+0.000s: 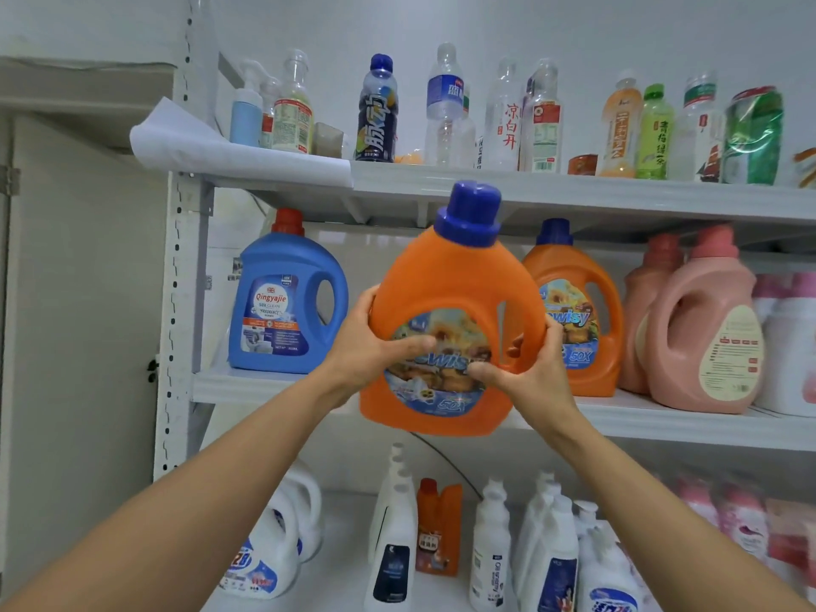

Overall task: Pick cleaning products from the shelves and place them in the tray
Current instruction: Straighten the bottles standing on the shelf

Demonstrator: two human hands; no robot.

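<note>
An orange detergent jug (446, 280) with a blue cap is held up in front of the middle shelf (662, 424), clear of it. My left hand (368, 346) grips its left side, thumb across the label. My right hand (527, 368) grips the right side at the handle, fingers curled round it. A second orange jug (583, 311) stands on the shelf just behind to the right. A blue jug (282, 298) with a red cap stands at the left. No tray is in view.
Pink jugs (702, 329) stand at the right of the middle shelf. The top shelf (574, 187) carries several drink bottles and a spray bottle (247, 112). The lower shelf holds white bottles (490, 545) and a small orange bottle (437, 523). A white upright post (176, 302) frames the left side.
</note>
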